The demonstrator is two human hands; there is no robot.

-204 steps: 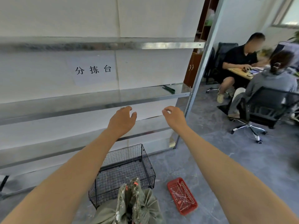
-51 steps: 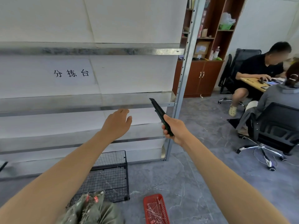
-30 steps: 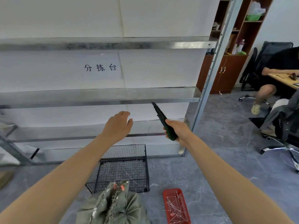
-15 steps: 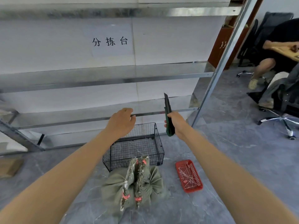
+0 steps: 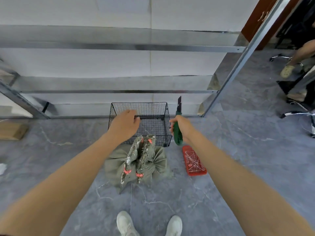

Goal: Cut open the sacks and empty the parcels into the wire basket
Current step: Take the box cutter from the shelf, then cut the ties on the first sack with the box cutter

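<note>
Galvanised steel shelving rack (image 5: 119,47): stands at the far side, no task items seen on its shelves.

Grey marbled floor (image 5: 238,167): carries all task items.

Black wire-mesh basket (image 5: 164,109): sits on the floor before the rack. No parcels are visible in it, so emptying is judged not yet begun.

Olive-green woven sacks (image 5: 158,160): two lie side by side on the floor, against the basket's near wall and ahead of the person's shoes. Both necks are bunched upright and bound with red ties. The mouths are frayed and whitish, and the bodies are slack and creased. No cut is visible. Both cutting and tipping out are therefore outstanding.

Red plastic tray (image 5: 185,149): just right of the sacks, holding thin pale strips, nature unclear.

Green-handled utility knife (image 5: 178,133): dark blade extended, pointing away from the person.

Right grip (image 5: 182,127): clenched round the knife handle, beside the basket's right wall.

Left grip (image 5: 125,126): released, fingers loosely bent, holding nothing, in view over the basket.
</note>
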